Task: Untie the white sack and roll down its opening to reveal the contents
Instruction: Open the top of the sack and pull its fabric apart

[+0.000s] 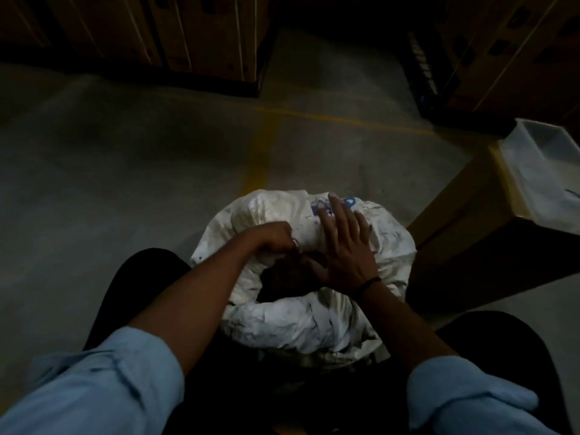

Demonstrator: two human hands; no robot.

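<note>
The white sack (314,324) stands on the floor between my knees, with blue print on its far side. Its mouth is rolled into a thick rim around a dark opening (282,284); what lies inside is too dark to make out. My left hand (276,237) is curled tight on the far left part of the rolled rim. My right hand (342,243) lies flat with fingers spread over the far right of the rim, its thumb reaching toward the opening.
A tall brown carton (464,246) lined with a pale plastic bag (546,180) stands close on the right. Stacked cartons on dark pallets (201,51) line the back. Grey concrete floor (125,171) with yellow lines stretches ahead and left.
</note>
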